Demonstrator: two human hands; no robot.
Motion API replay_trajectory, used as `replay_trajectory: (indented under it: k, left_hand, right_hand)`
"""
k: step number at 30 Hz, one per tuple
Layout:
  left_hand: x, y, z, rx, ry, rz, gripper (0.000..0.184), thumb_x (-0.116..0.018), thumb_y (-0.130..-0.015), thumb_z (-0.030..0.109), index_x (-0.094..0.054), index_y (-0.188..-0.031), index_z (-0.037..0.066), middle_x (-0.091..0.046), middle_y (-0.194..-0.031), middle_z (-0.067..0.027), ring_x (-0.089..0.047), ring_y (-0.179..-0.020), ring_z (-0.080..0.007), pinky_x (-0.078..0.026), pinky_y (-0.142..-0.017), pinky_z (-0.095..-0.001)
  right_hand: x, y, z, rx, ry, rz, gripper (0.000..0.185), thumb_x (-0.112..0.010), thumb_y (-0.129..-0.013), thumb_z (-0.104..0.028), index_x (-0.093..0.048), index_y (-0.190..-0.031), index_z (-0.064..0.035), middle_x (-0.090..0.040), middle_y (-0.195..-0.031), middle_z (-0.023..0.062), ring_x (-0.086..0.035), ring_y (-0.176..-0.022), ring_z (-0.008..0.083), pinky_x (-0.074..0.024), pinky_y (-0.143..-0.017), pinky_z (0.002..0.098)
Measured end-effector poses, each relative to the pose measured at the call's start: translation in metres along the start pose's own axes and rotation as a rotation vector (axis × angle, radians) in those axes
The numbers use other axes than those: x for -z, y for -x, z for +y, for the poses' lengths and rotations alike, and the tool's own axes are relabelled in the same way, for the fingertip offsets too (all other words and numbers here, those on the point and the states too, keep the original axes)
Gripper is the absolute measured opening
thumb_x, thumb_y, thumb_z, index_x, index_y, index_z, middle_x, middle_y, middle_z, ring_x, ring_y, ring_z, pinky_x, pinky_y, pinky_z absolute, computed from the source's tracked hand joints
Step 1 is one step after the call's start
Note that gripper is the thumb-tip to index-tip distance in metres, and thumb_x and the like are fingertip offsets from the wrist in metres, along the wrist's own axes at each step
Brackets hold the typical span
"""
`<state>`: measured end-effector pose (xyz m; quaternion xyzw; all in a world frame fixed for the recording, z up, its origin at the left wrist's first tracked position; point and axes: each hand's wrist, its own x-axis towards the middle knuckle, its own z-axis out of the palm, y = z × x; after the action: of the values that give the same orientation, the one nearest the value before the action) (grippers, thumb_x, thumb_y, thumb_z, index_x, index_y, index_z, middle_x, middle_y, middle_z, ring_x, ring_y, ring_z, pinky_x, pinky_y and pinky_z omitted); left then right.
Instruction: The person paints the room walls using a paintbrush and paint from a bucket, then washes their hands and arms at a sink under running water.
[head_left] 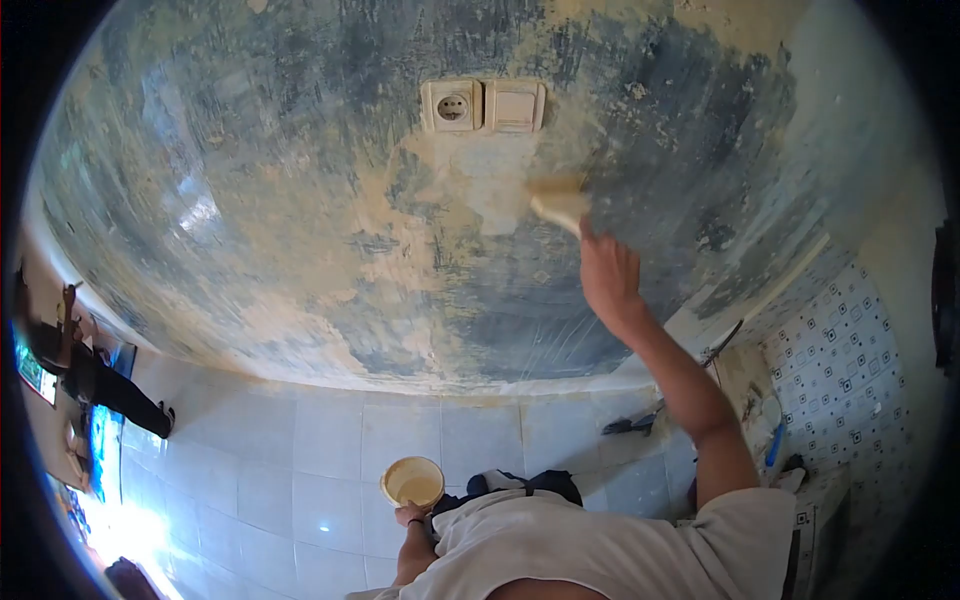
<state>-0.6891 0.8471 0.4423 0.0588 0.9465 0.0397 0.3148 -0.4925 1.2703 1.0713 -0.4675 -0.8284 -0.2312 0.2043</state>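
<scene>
My right hand [610, 270] is raised to the wall and closed around the handle of a wide paint brush [562, 203]. The brush's head is blurred and lies against or just off the wall [450, 260], below and right of the light switch. Patchy blue-grey and beige covers the wall, with a paler patch under the sockets. Low at my left side, my left hand [409, 513] grips the edge of a small cream bucket [397, 472]. Some pale contents show inside it; I cannot tell what they are.
A wall socket [452, 107] and a switch [515, 108] sit high on the wall. Another person [110, 390] stands at far left near bright light. Dark shoes [632, 424] lie on the tiled floor [300, 440] at right, near a patterned tile wall [845, 350].
</scene>
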Motion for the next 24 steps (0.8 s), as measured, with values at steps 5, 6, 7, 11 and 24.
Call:
replay_trajectory:
  k: [5, 6, 7, 11, 24]
  left_hand:
    - [-0.012, -0.020, -0.010, -0.095, -0.034, 0.113, 0.062, -0.065, -0.066, 0.059, -0.059, -0.104, 0.010, -0.065, -0.097, -0.0150, -0.061, -0.093, -0.0243, -0.047, -0.077, -0.0351]
    - [0.000, 0.002, -0.001, 0.136, 0.487, 0.109, 0.050, -0.063, -0.076, 0.032, -0.052, -0.103, -0.009, -0.061, -0.101, -0.0225, -0.060, -0.094, -0.0322, -0.048, -0.083, -0.0370]
    - [0.024, 0.021, 0.008, 0.136, 0.483, 0.100, 0.051, -0.063, -0.076, 0.031, -0.052, -0.103, -0.009, -0.061, -0.101, -0.0227, -0.060, -0.094, -0.0323, -0.048, -0.083, -0.0373]
    - [0.021, 0.023, -0.006, -0.017, 0.287, 0.057, 0.051, -0.064, -0.074, 0.031, -0.053, -0.103, -0.010, -0.061, -0.101, -0.0229, -0.060, -0.095, -0.0324, -0.048, -0.082, -0.0381]
    - [0.035, 0.055, 0.006, 0.178, 0.327, 0.030, 0.057, -0.055, -0.078, 0.044, -0.056, -0.098, -0.009, -0.064, -0.097, -0.0197, -0.062, -0.090, -0.0314, -0.049, -0.079, -0.0371]
  right_hand:
    - [-0.034, 0.021, 0.013, -0.102, -0.538, -0.201, 0.030, -0.055, -0.085, -0.021, -0.058, -0.104, 0.0024, -0.061, -0.071, 0.0193, -0.061, -0.073, 0.0371, -0.0483, -0.065, 0.0428]
    - [-0.037, 0.017, 0.016, -0.172, -0.642, -0.179, 0.030, -0.056, -0.085, -0.023, -0.058, -0.101, 0.0025, -0.061, -0.072, 0.0194, -0.061, -0.074, 0.0376, -0.0475, -0.066, 0.0430]
    - [-0.040, 0.015, 0.018, -0.246, -0.744, -0.161, 0.031, -0.056, -0.086, -0.025, -0.059, -0.098, 0.0026, -0.061, -0.073, 0.0195, -0.060, -0.076, 0.0381, -0.0466, -0.066, 0.0432]
    - [-0.037, 0.012, 0.010, -0.318, -0.802, -0.255, 0.029, -0.056, -0.086, -0.026, -0.060, -0.095, 0.0013, -0.062, -0.078, 0.0221, -0.060, -0.074, 0.0379, -0.0461, -0.064, 0.0422]
    - [-0.068, -0.026, -0.125, 0.026, -0.868, -0.155, 0.028, -0.060, -0.083, -0.021, -0.062, -0.100, 0.0018, -0.063, -0.074, 0.0192, -0.062, -0.065, 0.0317, -0.0481, -0.061, 0.0408]
